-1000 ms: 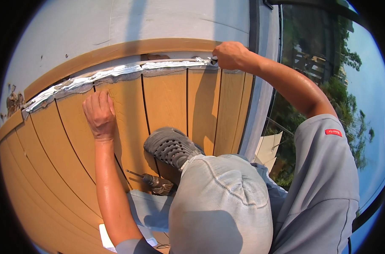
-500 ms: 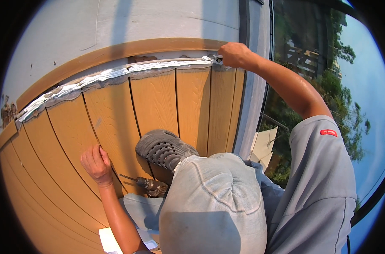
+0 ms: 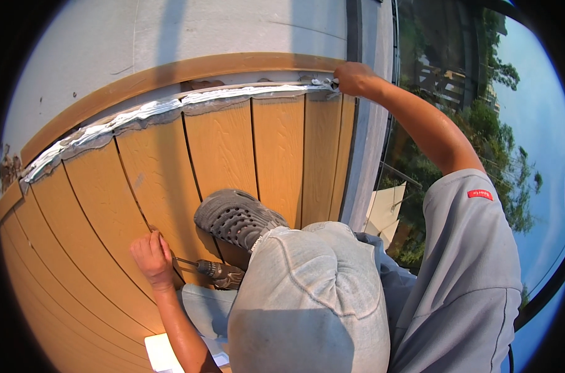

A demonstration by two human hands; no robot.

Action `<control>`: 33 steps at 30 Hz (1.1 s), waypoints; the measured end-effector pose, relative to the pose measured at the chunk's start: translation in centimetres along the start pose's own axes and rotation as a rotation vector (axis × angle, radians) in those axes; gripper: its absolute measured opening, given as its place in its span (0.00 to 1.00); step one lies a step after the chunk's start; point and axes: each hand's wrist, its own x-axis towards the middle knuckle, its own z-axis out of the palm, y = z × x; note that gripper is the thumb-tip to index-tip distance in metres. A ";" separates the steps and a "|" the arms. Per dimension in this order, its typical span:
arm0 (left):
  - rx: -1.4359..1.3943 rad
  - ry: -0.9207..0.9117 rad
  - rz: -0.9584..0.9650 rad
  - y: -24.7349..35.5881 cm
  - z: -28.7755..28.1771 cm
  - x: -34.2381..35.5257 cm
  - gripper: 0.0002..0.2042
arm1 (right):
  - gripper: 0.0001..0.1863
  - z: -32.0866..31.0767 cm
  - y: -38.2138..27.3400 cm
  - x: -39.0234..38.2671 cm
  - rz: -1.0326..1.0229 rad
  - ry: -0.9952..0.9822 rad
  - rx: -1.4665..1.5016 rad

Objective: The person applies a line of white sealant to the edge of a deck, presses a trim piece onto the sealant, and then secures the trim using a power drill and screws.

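Note:
My right hand is closed round a small metal tool, mostly hidden, at the right end of a ragged white strip of sealant along the tops of tan wood-grain boards. A tan trim strip runs just above it. Low on the left, my left hand rests at the boards with curled fingers; what is in them, if anything, I cannot make out. Its fingertips are beside the bit of a cordless drill, which lies near my dark perforated clog.
A pale grey wall rises beyond the trim. At my right are a grey frame and dark glass showing trees and sky. A white object lies at the lower left. My bent knee fills the bottom centre.
My left hand has moved down from near the sealant strip to beside the drill bit, its fingers curled. My right hand has moved slightly right along the strip with the tool.

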 end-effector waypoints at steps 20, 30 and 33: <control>-0.071 0.021 -0.219 -1.0 -0.8 -2.3 0.08 | 0.10 3.0 3.8 -1.8 0.079 -0.043 -0.140; -0.056 0.037 -0.399 -1.5 -1.7 -4.7 0.07 | 0.15 1.0 5.4 -6.1 0.244 0.005 0.170; -0.063 0.044 -0.419 -1.6 -1.5 -4.7 0.07 | 0.15 2.1 5.0 -5.7 0.239 -0.018 0.116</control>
